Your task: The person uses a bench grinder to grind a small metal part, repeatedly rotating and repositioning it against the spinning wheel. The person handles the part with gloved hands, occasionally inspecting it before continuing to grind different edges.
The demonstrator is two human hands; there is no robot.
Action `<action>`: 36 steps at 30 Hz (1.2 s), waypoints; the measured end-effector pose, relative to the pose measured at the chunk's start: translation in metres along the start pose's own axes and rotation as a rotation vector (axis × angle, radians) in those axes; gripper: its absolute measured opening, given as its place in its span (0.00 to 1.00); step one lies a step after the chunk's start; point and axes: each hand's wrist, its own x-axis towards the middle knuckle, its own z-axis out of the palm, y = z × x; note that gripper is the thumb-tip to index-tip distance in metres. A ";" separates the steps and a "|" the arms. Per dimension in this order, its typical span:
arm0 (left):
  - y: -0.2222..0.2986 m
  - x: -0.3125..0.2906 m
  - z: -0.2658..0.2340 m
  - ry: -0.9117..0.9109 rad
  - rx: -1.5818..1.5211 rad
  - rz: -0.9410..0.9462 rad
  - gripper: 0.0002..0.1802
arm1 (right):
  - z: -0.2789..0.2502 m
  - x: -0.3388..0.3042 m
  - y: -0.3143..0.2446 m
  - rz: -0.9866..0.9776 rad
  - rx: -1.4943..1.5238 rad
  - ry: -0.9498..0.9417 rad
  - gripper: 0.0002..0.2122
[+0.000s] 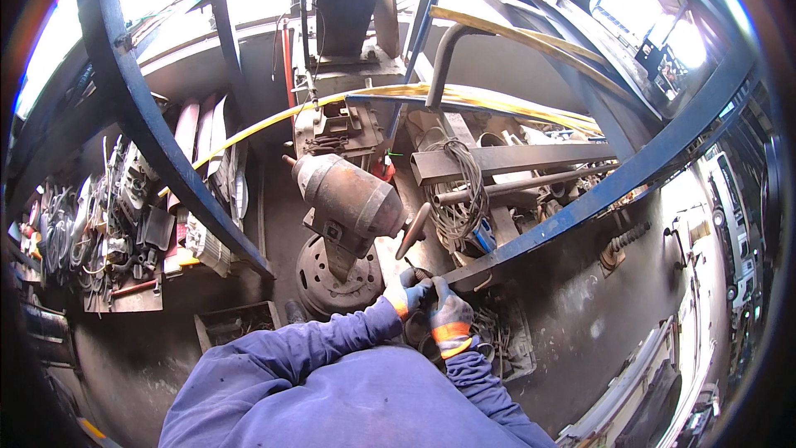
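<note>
Both my hands wear grey-blue gloves with orange cuffs and blue sleeves. My left hand [406,291] and my right hand [448,312] are closed together on a small dark part just below a rusty bench grinder [348,195] on a round pedestal base [332,275]. The part between the fingers is mostly hidden. A grinding disc [413,231] sticks out at the grinder's right, just above my hands. A blue painted steel frame bar [613,182] ends close to my right hand.
A coil of wire [458,191] hangs on rusty steel bars [514,159]. Scrap metal pieces [497,340] lie on the floor at right. Tools and cables [91,224] crowd a bench at left. Another curved blue frame bar [157,133] crosses the left side.
</note>
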 end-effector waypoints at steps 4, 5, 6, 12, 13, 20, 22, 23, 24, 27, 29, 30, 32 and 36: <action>-0.001 -0.006 -0.001 0.033 -0.030 0.044 0.06 | 0.005 -0.003 -0.003 -0.008 0.037 -0.019 0.15; 0.001 -0.009 -0.001 0.030 -0.017 0.038 0.06 | 0.004 -0.004 -0.006 -0.005 0.025 -0.043 0.15; 0.007 -0.013 -0.002 0.031 -0.007 0.030 0.06 | 0.002 -0.006 -0.009 -0.003 0.014 -0.070 0.15; 0.002 -0.012 -0.013 0.001 -0.144 0.082 0.10 | 0.015 -0.001 -0.007 -0.065 0.028 -0.040 0.16; 0.004 -0.012 -0.014 -0.017 -0.184 0.096 0.11 | 0.016 0.001 -0.007 -0.064 0.013 -0.050 0.17; -0.021 -0.022 -0.058 -0.347 -0.387 -0.062 0.19 | 0.023 -0.004 0.000 0.046 0.202 -0.268 0.19; -0.018 -0.026 -0.060 -0.353 -0.454 -0.123 0.19 | 0.021 -0.002 -0.005 0.028 0.358 -0.317 0.19; -0.015 -0.028 -0.061 -0.357 -0.487 -0.154 0.20 | 0.021 -0.003 -0.007 0.021 0.436 -0.340 0.18; -0.012 -0.029 -0.062 -0.322 -0.470 -0.187 0.20 | 0.027 0.000 -0.004 0.110 0.266 -0.437 0.17; -0.017 -0.026 -0.067 -0.328 -0.511 -0.229 0.21 | 0.029 0.001 -0.004 0.147 0.185 -0.489 0.17; -0.009 -0.030 -0.065 -0.249 -0.350 -0.179 0.19 | 0.038 -0.002 0.003 0.077 0.198 -0.383 0.15; 0.001 -0.033 -0.066 -0.218 -0.204 -0.144 0.19 | 0.043 -0.002 0.006 0.039 0.192 -0.338 0.14; 0.009 -0.032 -0.071 -0.157 -0.306 -0.280 0.14 | 0.044 -0.003 0.011 -0.046 0.092 -0.261 0.12; 0.021 -0.028 -0.085 0.130 -0.524 -0.484 0.11 | 0.025 0.002 -0.002 -0.084 0.002 -0.276 0.13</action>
